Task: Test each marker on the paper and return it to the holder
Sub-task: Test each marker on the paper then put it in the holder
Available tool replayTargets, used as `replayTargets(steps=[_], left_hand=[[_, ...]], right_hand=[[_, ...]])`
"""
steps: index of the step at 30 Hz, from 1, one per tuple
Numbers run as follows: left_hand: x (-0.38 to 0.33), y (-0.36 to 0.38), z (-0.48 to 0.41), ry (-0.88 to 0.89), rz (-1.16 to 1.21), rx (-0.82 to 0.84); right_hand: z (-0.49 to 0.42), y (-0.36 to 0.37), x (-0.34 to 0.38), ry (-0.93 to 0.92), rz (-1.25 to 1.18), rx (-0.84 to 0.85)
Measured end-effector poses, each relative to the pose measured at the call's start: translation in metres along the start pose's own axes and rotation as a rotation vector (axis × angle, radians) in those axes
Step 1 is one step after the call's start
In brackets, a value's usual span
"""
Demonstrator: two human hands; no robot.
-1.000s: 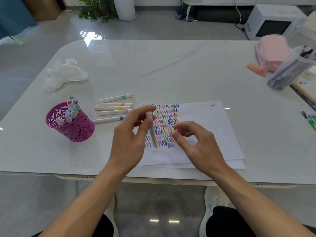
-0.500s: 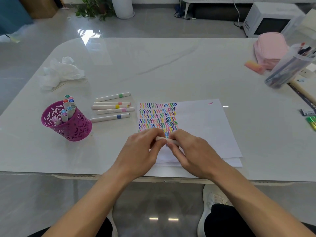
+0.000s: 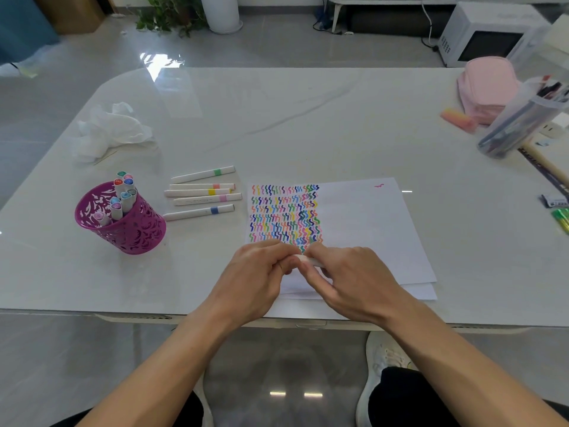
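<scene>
Here, the holder [image 3: 135, 235] on the tabletop [image 3: 277, 118] contains several capped markers [image 3: 123, 197]; left hand [image 3: 255, 278] and right hand [image 3: 354, 282] meet above the paper [image 3: 363, 229], fingers [image 3: 314, 275] pinching one marker [image 3: 308, 260] between them.

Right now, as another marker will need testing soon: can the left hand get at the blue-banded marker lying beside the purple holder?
Likely yes, once freed: the left hand and right hand both grip a white marker over the paper. The blue-banded marker lies uncovered on the table, nothing between.
</scene>
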State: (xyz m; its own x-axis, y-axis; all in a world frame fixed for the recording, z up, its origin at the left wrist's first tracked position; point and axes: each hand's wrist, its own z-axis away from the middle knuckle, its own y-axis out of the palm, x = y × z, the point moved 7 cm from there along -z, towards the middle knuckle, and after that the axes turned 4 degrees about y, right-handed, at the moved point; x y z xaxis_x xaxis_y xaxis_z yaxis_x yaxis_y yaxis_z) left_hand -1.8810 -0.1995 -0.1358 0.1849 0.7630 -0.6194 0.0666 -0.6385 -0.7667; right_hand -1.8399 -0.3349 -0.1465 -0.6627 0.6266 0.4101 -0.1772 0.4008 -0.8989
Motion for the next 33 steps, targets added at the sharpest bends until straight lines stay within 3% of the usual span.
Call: replayTargets(steps=[14, 20, 23, 29, 33], left_hand=[[0.007, -0.005, -0.002, -0.091, -0.016, -0.058], [0.014, -0.008, -0.002, -0.122, -0.075, -0.095], [0.018, -0.002, -0.001, -0.124, -0.113, -0.044], [0.022, 0.007, 0.000, -0.149, -0.121, 0.035], [0.024, 0.013, 0.002, -0.141, -0.162, 0.107]], right_hand=[[0.000, -0.002, -0.008, 0.073, -0.038, 0.032], [0.000, -0.009, -0.016, 0.183, -0.325, 0.031], [0.000, -0.011, -0.021, 0.236, -0.455, 0.000], [-0.004, -0.012, -0.033, 0.439, -1.025, -0.004], [-0.003, -0.007, -0.038, 0.468, -1.167, 0.050]])
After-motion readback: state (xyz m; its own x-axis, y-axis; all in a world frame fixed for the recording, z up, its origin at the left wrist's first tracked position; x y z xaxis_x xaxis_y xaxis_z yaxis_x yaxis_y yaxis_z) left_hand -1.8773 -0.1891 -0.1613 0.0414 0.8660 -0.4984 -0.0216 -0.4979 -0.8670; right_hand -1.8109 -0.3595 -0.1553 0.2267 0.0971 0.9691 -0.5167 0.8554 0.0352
